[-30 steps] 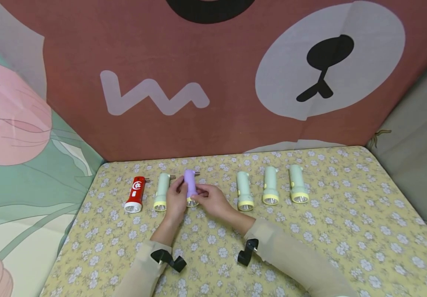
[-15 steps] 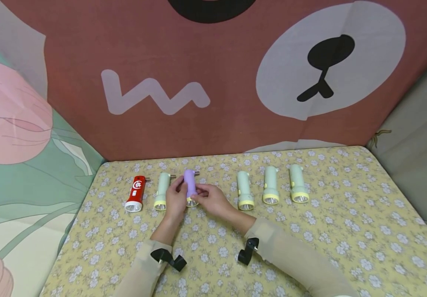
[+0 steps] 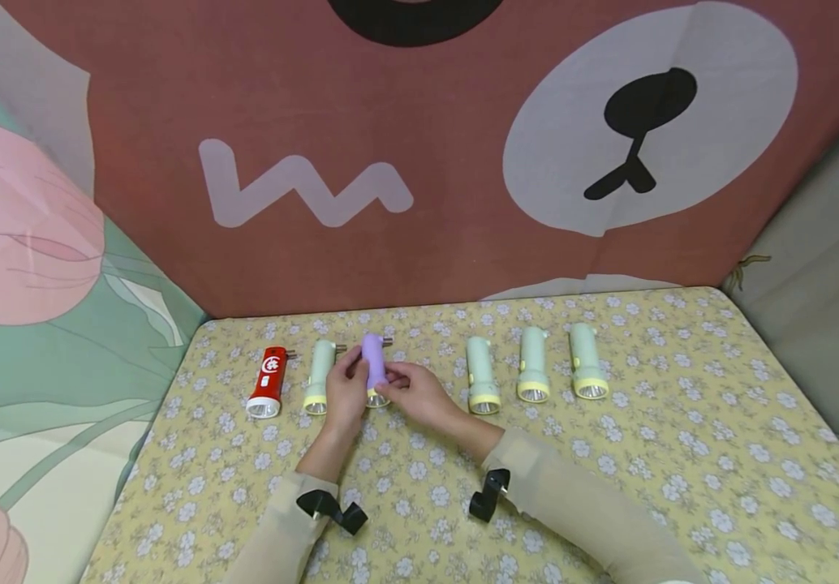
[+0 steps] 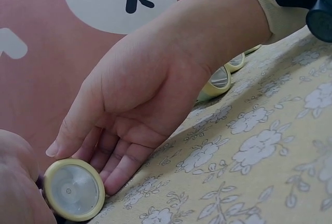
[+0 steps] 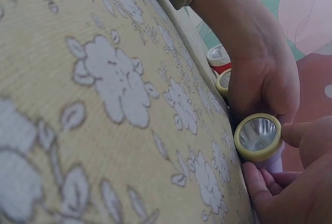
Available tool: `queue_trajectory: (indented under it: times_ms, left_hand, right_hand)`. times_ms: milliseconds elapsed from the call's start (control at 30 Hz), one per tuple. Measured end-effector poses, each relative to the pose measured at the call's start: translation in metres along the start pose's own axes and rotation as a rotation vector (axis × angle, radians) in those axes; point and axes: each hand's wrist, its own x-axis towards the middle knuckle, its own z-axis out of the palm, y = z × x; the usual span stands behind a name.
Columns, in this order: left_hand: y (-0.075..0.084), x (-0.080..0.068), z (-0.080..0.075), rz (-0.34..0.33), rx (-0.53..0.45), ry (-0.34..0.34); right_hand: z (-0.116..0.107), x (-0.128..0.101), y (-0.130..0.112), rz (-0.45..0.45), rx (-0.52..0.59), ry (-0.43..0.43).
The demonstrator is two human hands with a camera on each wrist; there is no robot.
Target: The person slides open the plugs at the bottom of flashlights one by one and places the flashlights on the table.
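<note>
A purple flashlight [image 3: 372, 357] with a yellow rim lies on the flowered cloth, its lens end toward me and metal prongs sticking out at the far right. My left hand [image 3: 346, 393] holds it from the left side, thumb along the body. From the right, my right hand [image 3: 422, 394] pinches it near the head, thumb close to the yellow rim. The left wrist view shows the flashlight's round lens [image 4: 73, 190] between both hands. In the right wrist view the flashlight head [image 5: 258, 137] faces the camera, and the fingers' far contact is partly hidden.
Left of my hands lie a red flashlight [image 3: 268, 381] with a white rim and a pale green flashlight [image 3: 319, 377]. Three more pale green flashlights stretch in a row to the right, the nearest [image 3: 481, 373] beside my right hand. A brown bear-print cloth [image 3: 361, 268] hangs behind the table.
</note>
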Motion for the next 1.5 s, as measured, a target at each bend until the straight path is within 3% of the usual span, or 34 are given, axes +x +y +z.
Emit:
queue_trajectory:
  times_ms: [700, 800, 1000, 1100, 1267, 1500]
  left_hand:
    - [-0.001, 0.001, 0.001, 0.04, -0.021, 0.01]
    - [0.0, -0.002, 0.001, 0.098, 0.029, 0.009]
    - [0.009, -0.01, -0.003, 0.309, 0.202, -0.007]
    - [0.017, -0.013, -0.007, 0.367, 0.238, -0.015]
    - [0.029, -0.016, -0.015, 0.363, 0.237, -0.083]
    - [0.037, -0.026, -0.019, 0.379, 0.233, -0.258]
  right_hand:
    - [-0.002, -0.001, 0.0, 0.012, -0.006, -0.021]
    - [-0.006, -0.002, -0.003, -0.004, -0.031, -0.038]
    - [-0.019, -0.009, -0.008, -0.103, -0.134, -0.056]
    - [-0.025, -0.015, -0.012, -0.154, -0.192, -0.062]
    - [-0.034, -0.031, -0.016, -0.201, -0.268, -0.074]
    - [-0.055, -0.055, -0.018, -0.225, -0.35, -0.086]
